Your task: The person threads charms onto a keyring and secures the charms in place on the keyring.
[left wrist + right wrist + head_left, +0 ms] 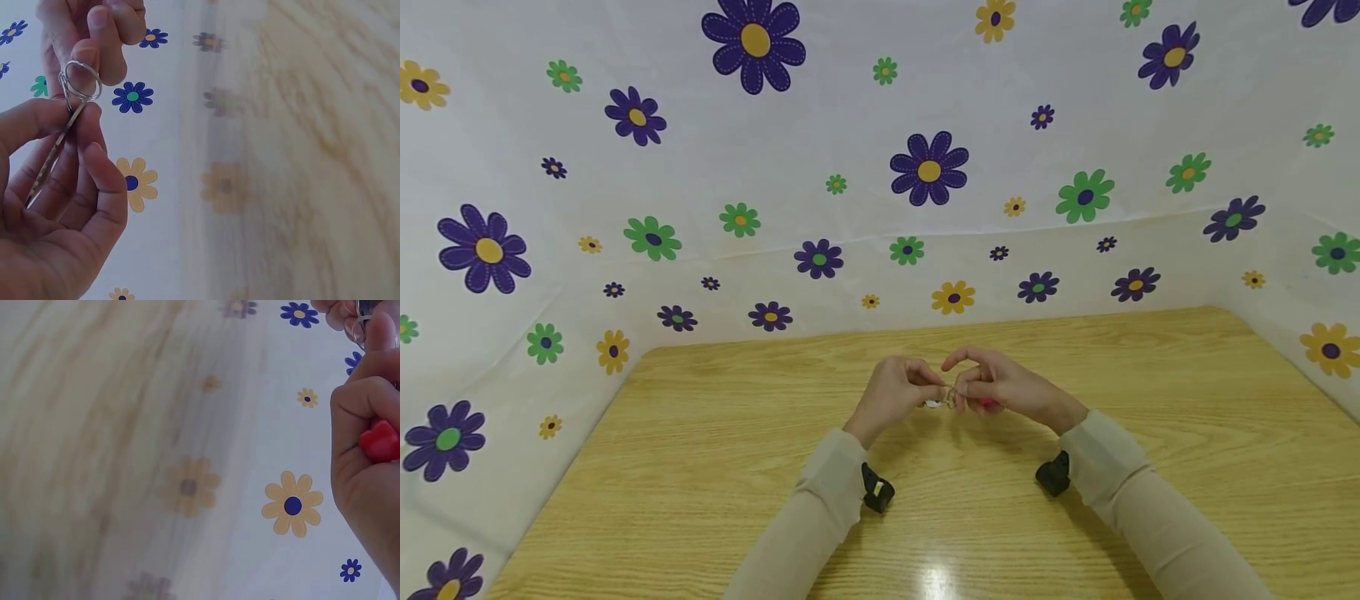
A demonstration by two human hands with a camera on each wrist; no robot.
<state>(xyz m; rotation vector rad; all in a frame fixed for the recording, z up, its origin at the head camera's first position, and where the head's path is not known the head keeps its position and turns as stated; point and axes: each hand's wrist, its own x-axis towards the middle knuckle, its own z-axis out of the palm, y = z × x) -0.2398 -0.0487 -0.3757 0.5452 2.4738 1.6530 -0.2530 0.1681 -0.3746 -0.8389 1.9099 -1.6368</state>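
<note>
Near the middle of the table both hands meet at a small metal key ring (84,81). My left hand (897,392) pinches a flat metal piece beside the ring, thin and edge-on like a key (50,155), between thumb and fingers. A pale shiny bit shows below those fingers in the head view. My right hand (1003,387) has its thumb and a finger at the ring's other side, index finger raised and bent. Within its curled fingers sits a glossy red rounded trinket (380,442), partly hidden by the palm and fingers.
Under the hands lies a wood-grain table (700,467). Behind and on both sides hangs a white cloth (850,108) printed with purple, green and orange flowers. Each wrist carries a small black camera, the left one (877,490) and the right one (1053,475).
</note>
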